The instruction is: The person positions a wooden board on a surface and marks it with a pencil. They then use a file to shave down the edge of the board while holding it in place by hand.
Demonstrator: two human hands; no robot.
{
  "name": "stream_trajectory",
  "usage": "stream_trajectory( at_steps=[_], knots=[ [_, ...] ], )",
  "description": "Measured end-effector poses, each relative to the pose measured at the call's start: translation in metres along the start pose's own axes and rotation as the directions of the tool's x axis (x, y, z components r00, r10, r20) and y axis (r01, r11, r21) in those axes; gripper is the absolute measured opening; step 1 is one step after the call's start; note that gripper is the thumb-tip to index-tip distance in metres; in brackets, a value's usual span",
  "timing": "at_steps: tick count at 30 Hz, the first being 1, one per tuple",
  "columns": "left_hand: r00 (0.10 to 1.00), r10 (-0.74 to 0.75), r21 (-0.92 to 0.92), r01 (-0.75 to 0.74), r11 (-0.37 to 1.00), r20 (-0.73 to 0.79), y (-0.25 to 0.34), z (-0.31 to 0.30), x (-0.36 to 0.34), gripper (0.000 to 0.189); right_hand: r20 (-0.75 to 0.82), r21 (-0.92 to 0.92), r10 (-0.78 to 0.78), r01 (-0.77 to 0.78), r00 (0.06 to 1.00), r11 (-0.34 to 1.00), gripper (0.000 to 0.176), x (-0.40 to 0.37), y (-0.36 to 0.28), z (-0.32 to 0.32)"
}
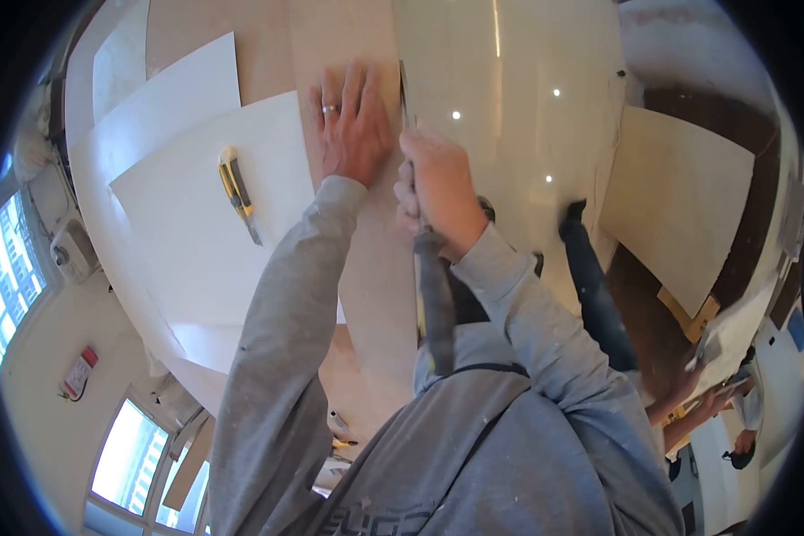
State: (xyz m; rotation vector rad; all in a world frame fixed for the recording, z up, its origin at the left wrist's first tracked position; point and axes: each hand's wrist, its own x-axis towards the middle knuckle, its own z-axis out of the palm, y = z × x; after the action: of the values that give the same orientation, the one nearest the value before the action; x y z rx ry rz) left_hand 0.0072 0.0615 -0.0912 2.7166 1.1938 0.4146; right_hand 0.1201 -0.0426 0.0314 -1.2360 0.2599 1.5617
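My left hand (355, 125) lies flat with fingers apart on a pale wooden board strip (372, 295), close to its right edge; a ring shows on one finger. Closed just beyond that edge, my right hand (442, 189) grips a long, narrow metal tool (404, 85). Its thin metal end points away along the board edge, and its dark handle (436, 308) comes back toward my body, slightly blurred. To the left of my left hand, a yellow and black utility knife (236, 192) rests on a white sheet (214, 214).
More sheets (165, 85) overlap at the upper left. A glossy floor (518, 89) stretches to the right of the board. Further right, a pale panel (679, 201) leans near a dark-clad leg (594, 286). Another person's arms (692, 415) show at lower right.
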Motion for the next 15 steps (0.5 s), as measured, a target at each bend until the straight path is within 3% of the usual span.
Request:
stream_trajectory(
  at_steps=[4, 7, 10, 13, 15],
  knots=[
    [1.0, 0.005, 0.013, -0.005, 1.0, 0.006, 0.001, 0.001, -0.003, 0.054, 0.0, 0.026, 0.026, -0.026, 1.0, 0.999, 0.053, -0.04, -0.014, 0.005],
    [1.0, 0.009, 0.006, -0.009, 1.0, -0.007, -0.002, 0.004, 0.003, 0.053, -0.02, 0.018, 0.04, -0.04, 0.999, 0.999, 0.018, -0.034, -0.004, 0.01],
    [1.0, 0.013, -0.019, -0.013, 1.0, -0.013, -0.002, 0.001, 0.0, 0.053, -0.044, -0.091, -0.149, 0.144, 0.988, 0.985, 0.021, 0.002, 0.023, 0.016],
    [1.0, 0.015, 0.001, -0.015, 1.0, -0.011, 0.0, 0.001, 0.0, 0.053, 0.036, 0.036, 0.041, -0.042, 0.999, 0.998, 0.031, -0.015, -0.005, -0.005],
    [1.0, 0.011, 0.022, -0.011, 1.0, 0.001, -0.001, 0.004, 0.001, 0.053, 0.025, -0.018, 0.036, -0.036, 0.999, 0.999, 0.042, -0.043, -0.019, 0.003]
  ],
)
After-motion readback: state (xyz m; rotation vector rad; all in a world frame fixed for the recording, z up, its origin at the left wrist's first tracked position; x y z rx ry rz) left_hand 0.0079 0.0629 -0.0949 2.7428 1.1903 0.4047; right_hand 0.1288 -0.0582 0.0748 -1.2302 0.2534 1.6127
